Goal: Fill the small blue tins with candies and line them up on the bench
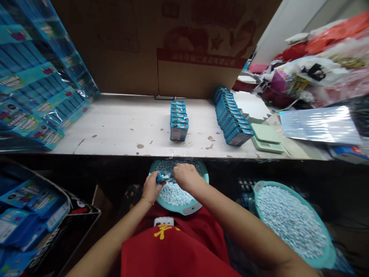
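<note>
My left hand (pixel 152 187) grips a small blue candy box (pixel 162 177), held over a turquoise basin (pixel 206 174) in my lap. White and pale blue candies (pixel 175 194) fill the basin, and a few white pieces show at the box. Close to the box's right end, my right hand (pixel 186 176) is closed with its fingers curled. Something small and shiny shows between that hand and the box, but I cannot make out what it is. On the table above stands a short row of blue candy boxes (pixel 179 131).
A longer row of boxes (pixel 238 134) stands right, beside a pale green scale (pixel 266 137). Wrapped display packs (pixel 43 88) are stacked left. A large carton (pixel 144 50) backs the white table (pixel 123 130). Lower right is another candy basin (pixel 331 254); lower left, a carton (pixel 77 215) of blue boxes.
</note>
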A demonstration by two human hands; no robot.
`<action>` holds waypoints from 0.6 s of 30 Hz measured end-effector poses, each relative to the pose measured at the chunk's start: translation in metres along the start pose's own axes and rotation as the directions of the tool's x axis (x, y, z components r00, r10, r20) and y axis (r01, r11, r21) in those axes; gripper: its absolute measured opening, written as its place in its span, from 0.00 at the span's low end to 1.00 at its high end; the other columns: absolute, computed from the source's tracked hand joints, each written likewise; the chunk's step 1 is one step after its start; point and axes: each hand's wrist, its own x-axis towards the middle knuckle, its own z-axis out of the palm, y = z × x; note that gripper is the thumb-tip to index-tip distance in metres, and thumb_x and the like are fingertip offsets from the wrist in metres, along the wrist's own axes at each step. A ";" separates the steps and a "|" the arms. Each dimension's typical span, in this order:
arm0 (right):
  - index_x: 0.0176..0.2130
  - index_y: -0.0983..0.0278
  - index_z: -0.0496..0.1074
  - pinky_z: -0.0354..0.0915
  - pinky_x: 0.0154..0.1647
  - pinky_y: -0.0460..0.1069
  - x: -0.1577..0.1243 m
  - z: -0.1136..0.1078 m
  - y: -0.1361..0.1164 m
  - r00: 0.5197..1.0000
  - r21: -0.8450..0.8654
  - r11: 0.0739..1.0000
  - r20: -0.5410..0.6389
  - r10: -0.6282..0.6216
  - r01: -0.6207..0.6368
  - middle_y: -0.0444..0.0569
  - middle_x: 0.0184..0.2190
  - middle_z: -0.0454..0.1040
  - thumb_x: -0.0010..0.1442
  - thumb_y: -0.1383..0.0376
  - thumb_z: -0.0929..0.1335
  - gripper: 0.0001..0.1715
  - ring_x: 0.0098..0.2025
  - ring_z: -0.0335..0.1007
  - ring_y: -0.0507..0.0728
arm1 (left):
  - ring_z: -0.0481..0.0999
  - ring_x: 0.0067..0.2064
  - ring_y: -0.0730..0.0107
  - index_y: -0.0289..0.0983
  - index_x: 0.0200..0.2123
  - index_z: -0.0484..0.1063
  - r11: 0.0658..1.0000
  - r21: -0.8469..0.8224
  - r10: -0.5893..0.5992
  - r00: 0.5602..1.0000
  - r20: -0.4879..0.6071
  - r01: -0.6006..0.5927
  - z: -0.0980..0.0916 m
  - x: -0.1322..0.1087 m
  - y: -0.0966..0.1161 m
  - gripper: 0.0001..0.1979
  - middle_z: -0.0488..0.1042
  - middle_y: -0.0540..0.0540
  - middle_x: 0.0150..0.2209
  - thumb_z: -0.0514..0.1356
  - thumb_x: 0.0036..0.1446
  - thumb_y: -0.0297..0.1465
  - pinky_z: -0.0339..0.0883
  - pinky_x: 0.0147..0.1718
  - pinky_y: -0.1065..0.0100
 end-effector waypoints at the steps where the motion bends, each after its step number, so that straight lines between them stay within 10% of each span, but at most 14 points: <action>1: 0.38 0.67 0.70 0.62 0.35 0.49 -0.001 -0.003 -0.002 0.999 -0.007 1.000 -0.048 -0.024 0.024 0.57 0.36 0.71 0.55 0.72 0.56 0.17 0.38 0.68 0.58 | 0.67 0.42 0.64 0.38 0.41 0.63 1.000 -0.006 -0.001 1.000 -0.002 0.001 0.000 0.000 -0.001 0.19 0.69 0.46 0.38 0.59 0.43 0.30 0.60 0.42 0.64; 6: 0.34 0.63 0.70 0.61 0.33 0.48 -0.013 0.009 0.032 0.993 0.026 1.000 -0.117 0.008 -0.005 0.51 0.34 0.71 0.53 0.73 0.57 0.16 0.36 0.68 0.56 | 0.69 0.40 0.65 0.39 0.42 0.62 0.995 -0.097 -0.042 0.998 -0.040 0.038 -0.006 0.000 -0.011 0.19 0.69 0.46 0.38 0.59 0.44 0.34 0.62 0.41 0.64; 11: 0.36 0.64 0.71 0.60 0.37 0.48 -0.007 0.096 0.076 0.945 0.206 0.923 0.055 0.322 -0.326 0.55 0.37 0.71 0.53 0.76 0.56 0.19 0.40 0.68 0.56 | 0.70 0.38 0.66 0.38 0.42 0.62 0.971 -0.219 -0.126 0.985 -0.114 0.099 -0.015 0.001 -0.022 0.21 0.69 0.47 0.36 0.60 0.43 0.37 0.63 0.39 0.65; 18: 0.44 0.62 0.70 0.58 0.44 0.45 0.044 0.193 0.016 0.959 0.457 0.848 0.054 0.277 -0.270 0.49 0.43 0.72 0.52 0.76 0.57 0.24 0.46 0.65 0.53 | 0.71 0.36 0.68 0.38 0.41 0.62 0.926 -0.347 -0.207 0.969 -0.139 0.148 -0.013 0.003 -0.024 0.23 0.70 0.49 0.34 0.62 0.41 0.40 0.64 0.39 0.66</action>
